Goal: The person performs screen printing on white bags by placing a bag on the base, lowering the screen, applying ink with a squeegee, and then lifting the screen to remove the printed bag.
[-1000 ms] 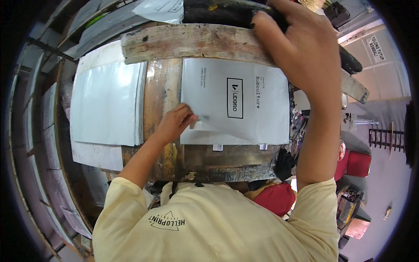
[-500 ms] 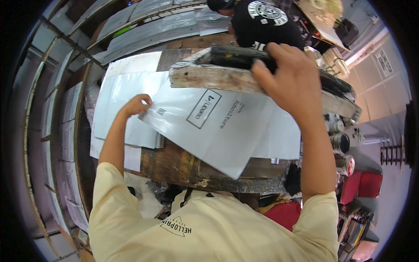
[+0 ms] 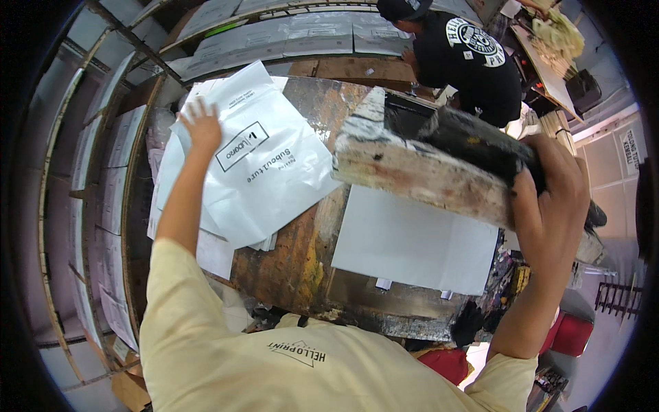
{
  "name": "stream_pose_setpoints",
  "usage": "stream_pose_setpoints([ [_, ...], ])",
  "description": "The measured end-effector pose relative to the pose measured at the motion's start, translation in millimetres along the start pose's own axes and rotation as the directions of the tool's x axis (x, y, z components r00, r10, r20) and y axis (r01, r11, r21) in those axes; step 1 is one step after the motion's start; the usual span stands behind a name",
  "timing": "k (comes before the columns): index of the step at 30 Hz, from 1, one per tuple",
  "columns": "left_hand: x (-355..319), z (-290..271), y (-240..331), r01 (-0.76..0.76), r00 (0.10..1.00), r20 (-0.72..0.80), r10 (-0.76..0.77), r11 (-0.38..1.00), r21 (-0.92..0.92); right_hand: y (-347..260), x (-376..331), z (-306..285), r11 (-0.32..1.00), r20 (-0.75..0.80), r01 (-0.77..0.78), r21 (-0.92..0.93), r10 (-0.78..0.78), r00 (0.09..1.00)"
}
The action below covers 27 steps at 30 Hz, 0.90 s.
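Observation:
My left hand (image 3: pixel 202 130), fingers spread and slightly blurred, is at the upper left edge of a white plastic sheet (image 3: pixel 281 182) with black print. That sheet lies askew over a stack of white sheets (image 3: pixel 214 255) on the left of the table. My right hand (image 3: pixel 552 199) grips the right part of a tilted wooden screen-printing frame (image 3: pixel 419 172), raised above the table. Inside the frame lies a squeegee (image 3: pixel 473 137) dark with ink, close to my right thumb. Below the frame, a plain white sheet (image 3: pixel 412 237) rests on the table.
The wooden table (image 3: pixel 274 275) is stained with ink. Beyond it, a person in a black shirt (image 3: pixel 473 69) bends near racks holding white printed sheets (image 3: pixel 316 34). More racks (image 3: pixel 113 185) stand at the left. A red chair (image 3: pixel 573 334) is at the right.
My left hand has moved the printed sheet from below the frame leftward onto the stack, and its fingers have spread. The frame, still in my right hand, has shifted right, exposing the plain sheet.

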<state>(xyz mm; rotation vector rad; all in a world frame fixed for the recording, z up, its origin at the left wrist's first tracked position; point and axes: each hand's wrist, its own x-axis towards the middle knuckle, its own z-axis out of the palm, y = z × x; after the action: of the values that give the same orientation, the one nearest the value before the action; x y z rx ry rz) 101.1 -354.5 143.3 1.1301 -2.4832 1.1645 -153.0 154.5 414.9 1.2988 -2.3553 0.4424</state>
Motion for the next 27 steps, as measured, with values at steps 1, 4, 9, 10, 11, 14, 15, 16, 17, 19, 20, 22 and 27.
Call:
stream_pose_setpoints([
  [1, -9.8, -34.7, 16.5, -0.109, 0.993, 0.031, 0.117, 0.974, -0.199, -2.6, -2.0, -0.3, 1.000, -0.028, -0.013, 0.023, 0.014, 1.000],
  [4, -59.2, -238.4, 74.3, 0.370, 0.864, 0.242, 0.441, -0.233, -0.899, 2.7, -29.8, 10.0, 0.994, -0.077, -0.107, 0.022, 0.108, 0.991],
  [9, -180.1, -314.7, 91.0, 0.611, 0.773, 0.418, 0.478, -0.384, -0.692, -14.8, -140.0, 53.9, 0.993, 0.293, 0.083, 0.081, -0.104, 0.951],
  [10, -199.2, -314.6, 99.3, 0.648, 0.723, 0.491, 0.487, -0.231, -0.726, -11.9, -158.0, 57.4, 0.990, 0.498, 0.064, 0.125, -0.118, 0.859],
  [11, -220.5, -306.1, 108.2, 0.669, 0.691, 0.500, 0.521, -0.201, -0.715, -12.5, -180.8, 71.4, 0.990, 0.510, 0.059, 0.126, -0.115, 0.852],
  [14, -278.2, -248.7, 154.1, 0.447, 0.798, 0.392, 0.457, -0.014, -0.894, -12.8, -259.3, 136.6, 0.989, 0.537, -0.051, 0.138, -0.032, 0.843],
  [15, -295.7, -229.3, 169.1, 0.318, 0.854, 0.322, 0.408, 0.081, -0.945, -16.4, -280.0, 158.2, 0.987, 0.557, -0.068, 0.148, -0.026, 0.830],
  [16, -312.3, -214.4, 181.5, 0.241, 0.909, 0.277, 0.312, 0.148, -0.959, -20.7, -299.6, 177.8, 0.978, 0.556, -0.103, 0.180, -0.015, 0.831],
  [17, -317.0, -210.1, 186.8, 0.239, 0.902, 0.282, 0.326, 0.166, -0.957, -21.0, -313.3, 193.1, 0.968, 0.560, -0.142, 0.208, 0.001, 0.828],
  [19, -322.2, -205.1, 189.7, 0.244, 0.884, 0.310, 0.351, 0.219, -0.945, -19.9, -320.4, 211.1, 0.977, 0.407, -0.020, 0.212, -0.070, 0.911],
  [20, -323.4, -202.8, 190.5, 0.255, 0.876, 0.322, 0.359, 0.221, -0.941, -16.0, -321.0, 219.9, 0.977, 0.326, 0.043, 0.207, -0.111, 0.939],
  [22, -329.4, -206.7, 188.4, 0.303, 0.853, 0.367, 0.372, 0.220, -0.927, -0.2, -293.6, 245.5, 0.978, 0.341, 0.027, 0.205, -0.097, 0.935],
  [27, -332.7, -196.6, 184.8, 0.253, 0.856, 0.321, 0.406, 0.211, -0.944, 72.4, -147.5, 331.6, 0.991, 0.265, 0.031, 0.126, -0.064, 0.962],
])
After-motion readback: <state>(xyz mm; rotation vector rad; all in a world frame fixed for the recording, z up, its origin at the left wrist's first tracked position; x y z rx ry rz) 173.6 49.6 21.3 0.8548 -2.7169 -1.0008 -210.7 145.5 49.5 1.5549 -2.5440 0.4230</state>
